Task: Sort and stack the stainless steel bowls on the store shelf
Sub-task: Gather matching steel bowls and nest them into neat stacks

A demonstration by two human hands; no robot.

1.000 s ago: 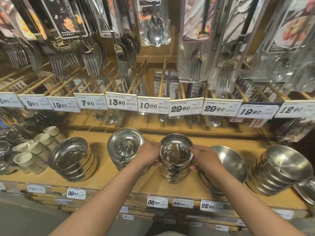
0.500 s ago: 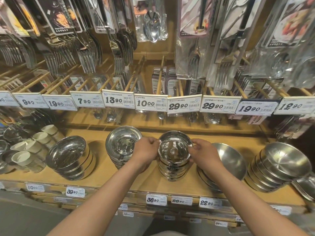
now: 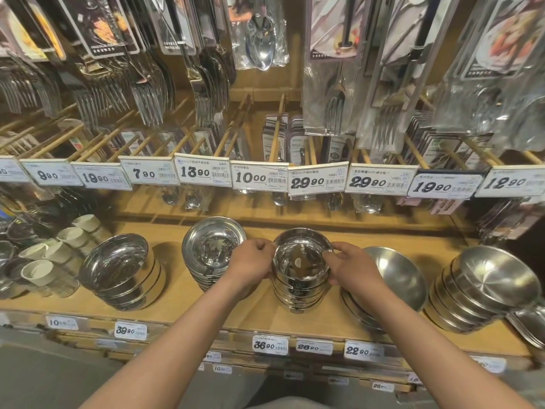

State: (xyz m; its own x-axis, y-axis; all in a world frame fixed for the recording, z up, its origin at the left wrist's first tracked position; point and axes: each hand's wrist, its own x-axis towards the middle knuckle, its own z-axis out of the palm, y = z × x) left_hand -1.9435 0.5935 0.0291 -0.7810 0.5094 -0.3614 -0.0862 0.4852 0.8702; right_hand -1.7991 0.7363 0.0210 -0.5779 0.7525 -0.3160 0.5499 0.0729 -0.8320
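You stood before a wooden store shelf [image 3: 165, 308] with packaged forks [image 3: 147, 95] and spoons hanging above a row of price tags [image 3: 259, 178]. Near the middle of the shelf, closer to its front edge than its back, stood a stack of small steel bowls [image 3: 299, 286]. Your left hand [image 3: 250, 261] gripped the left side of the top bowl [image 3: 300, 256], fingers curled at its rim, and your right hand [image 3: 351, 268] held the right side, thumb and fingertips pinching the rim. That top bowl sat tilted slightly toward you on the stack. Just left of your left hand stood another stack of bowls with a leaf pattern [image 3: 213, 247] inside the top one. Further toward the left end was a leaning stack of wider bowls [image 3: 121, 273], and beyond it some pale cups [image 3: 38, 270]. Behind your right hand lay shallow matte bowls [image 3: 398, 276], and a tilted stack of pans [image 3: 489, 284] sat near the right end.
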